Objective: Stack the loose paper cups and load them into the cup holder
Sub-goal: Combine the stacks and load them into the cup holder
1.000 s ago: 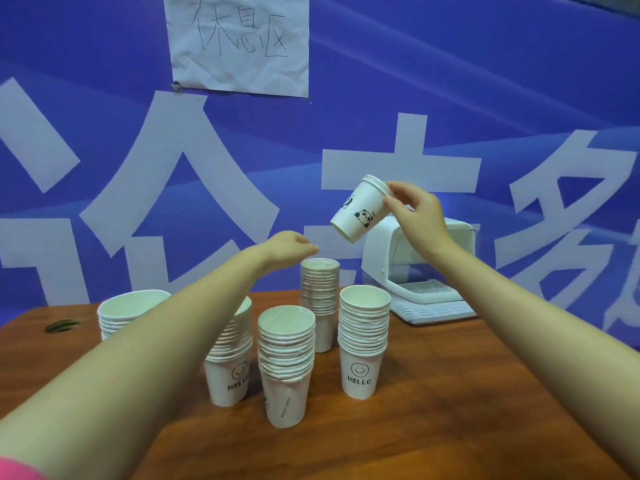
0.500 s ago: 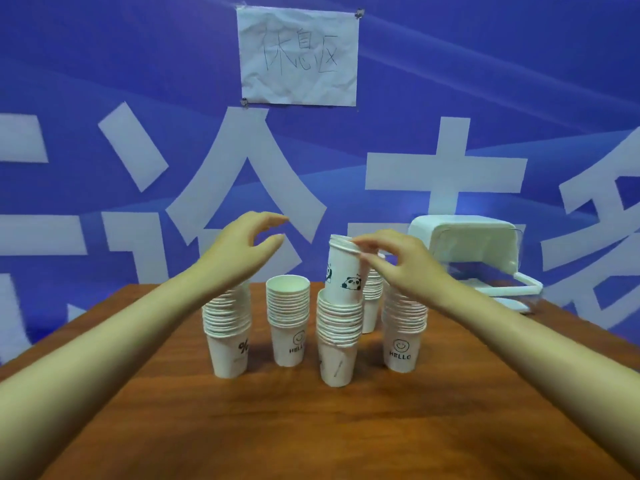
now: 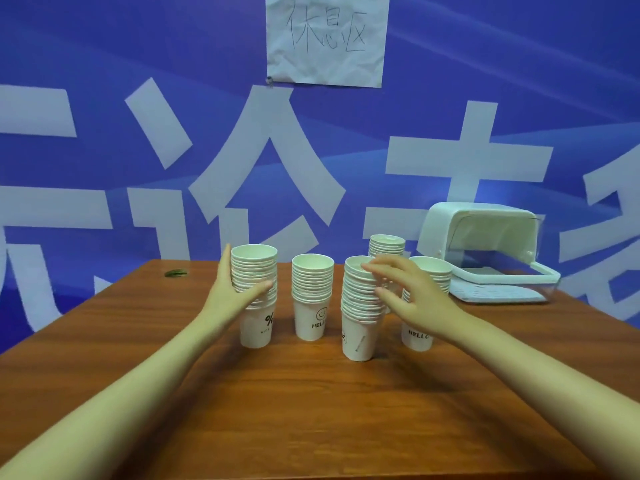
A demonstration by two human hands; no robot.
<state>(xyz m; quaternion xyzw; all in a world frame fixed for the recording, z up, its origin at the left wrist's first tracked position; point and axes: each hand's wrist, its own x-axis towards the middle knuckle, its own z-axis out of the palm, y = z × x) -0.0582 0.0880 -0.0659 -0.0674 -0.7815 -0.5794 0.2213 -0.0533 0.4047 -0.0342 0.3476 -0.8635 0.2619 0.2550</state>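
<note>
While both bare arms reach forward over a brown wooden tabletop (image 3: 311,403), five stacks of white paper cups stand upright in a loose cluster near its far half. The left hand (image 3: 235,292) grips the leftmost stack (image 3: 255,299), which carries a percent sign on its bottom cup; the thumb curls across the front of the stack and the other fingers wrap round its left side, out of sight behind the cups. Just to its right stands a second stack (image 3: 311,296), its bottom cup printed with a smiley face and HELLO, touched by neither hand. The right hand (image 3: 412,299) is at the third stack (image 3: 360,313), the one nearest the camera. Its fingers (image 3: 381,270) are loosely spread and curved, the tips resting on the rim of the top cup, the thumb lying against the stack's right side. Behind that hand a fourth stack (image 3: 387,245) stands farther back, and a fifth stack (image 3: 420,327), also marked HELLO, is partly hidden by the wrist. On the right, near the back edge, sits the white cup holder (image 3: 481,244), lid raised; no cups show inside it. A blue wall (image 3: 104,64) with large white characters fills the background, with a creased handwritten paper sheet (image 3: 327,39) pinned to it. A small dark green object (image 3: 176,273) lies near the tabletop's far left edge.
</note>
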